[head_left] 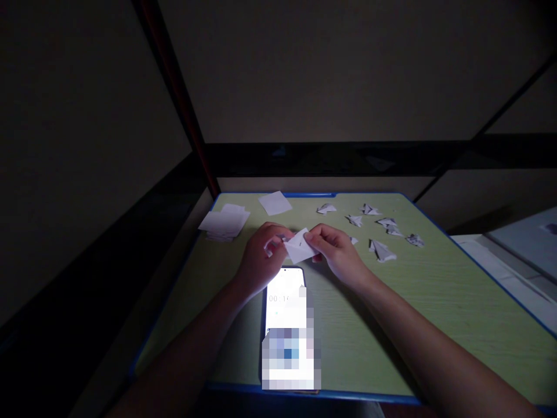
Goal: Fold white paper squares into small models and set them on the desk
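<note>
A small folded piece of white paper (pixel 300 248) is held up between my two hands, above the table's middle. My left hand (pixel 265 252) grips its left side, fingers curled with the thumb at the paper's edge. From the right, my right hand (pixel 333 247) pinches it, thumb on top near the upper corner. Just below the hands lies a phone (pixel 285 307), its lit screen showing a timer and its lower part blurred out. Part of another folded paper (pixel 354 240) peeks out behind my right hand.
On the green, blue-edged table (pixel 435 313), a stack of white sheets (pixel 224 222) lies at the left. A single square sheet (pixel 275 203) is at the back. Several folded paper figures (pixel 383 251) are spread over the right side. Walls (pixel 339 75) rise behind and left.
</note>
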A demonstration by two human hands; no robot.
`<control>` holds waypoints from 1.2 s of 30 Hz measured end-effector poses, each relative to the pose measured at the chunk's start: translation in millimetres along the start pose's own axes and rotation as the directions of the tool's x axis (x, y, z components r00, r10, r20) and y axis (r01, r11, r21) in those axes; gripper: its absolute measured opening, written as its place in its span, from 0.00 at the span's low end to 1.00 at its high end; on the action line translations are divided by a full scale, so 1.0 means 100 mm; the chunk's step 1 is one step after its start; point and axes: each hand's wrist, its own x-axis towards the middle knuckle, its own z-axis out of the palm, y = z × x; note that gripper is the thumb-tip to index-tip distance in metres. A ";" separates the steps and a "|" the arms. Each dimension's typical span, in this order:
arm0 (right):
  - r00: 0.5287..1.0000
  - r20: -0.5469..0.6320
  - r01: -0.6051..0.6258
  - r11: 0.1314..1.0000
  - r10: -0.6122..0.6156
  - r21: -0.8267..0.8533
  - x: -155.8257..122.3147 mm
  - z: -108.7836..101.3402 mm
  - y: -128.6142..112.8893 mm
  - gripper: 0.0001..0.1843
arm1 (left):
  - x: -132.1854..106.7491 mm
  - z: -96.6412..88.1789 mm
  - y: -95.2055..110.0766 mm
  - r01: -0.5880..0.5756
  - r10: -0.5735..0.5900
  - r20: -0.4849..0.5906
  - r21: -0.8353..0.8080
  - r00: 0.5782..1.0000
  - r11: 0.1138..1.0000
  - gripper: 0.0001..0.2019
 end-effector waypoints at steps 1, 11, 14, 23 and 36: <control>1.000 0.005 -0.002 1.000 0.002 0.003 0.00 0.00 0.00 0.19 | 0.00 0.00 0.00 0.003 -0.003 -0.004 0.001 1.000 1.000 0.08; 0.998 0.067 0.021 0.997 -0.016 -0.080 -0.02 -0.01 -0.02 0.18 | 0.02 -0.01 0.03 -0.092 0.088 0.052 0.071 0.995 0.993 0.10; 0.997 0.069 0.028 0.996 -0.022 -0.089 -0.02 -0.02 -0.02 0.18 | 0.01 -0.03 0.04 -0.122 0.114 0.088 0.087 0.990 0.989 0.12; 0.990 0.139 0.036 0.998 -0.028 -0.055 -0.03 -0.03 -0.03 0.17 | 0.03 -0.07 0.04 -0.135 0.122 0.109 0.123 0.987 0.983 0.09; 0.991 0.127 0.050 0.995 -0.039 -0.087 -0.02 -0.02 -0.05 0.14 | 0.04 -0.06 0.07 -0.026 0.032 0.198 -0.036 0.980 0.999 0.05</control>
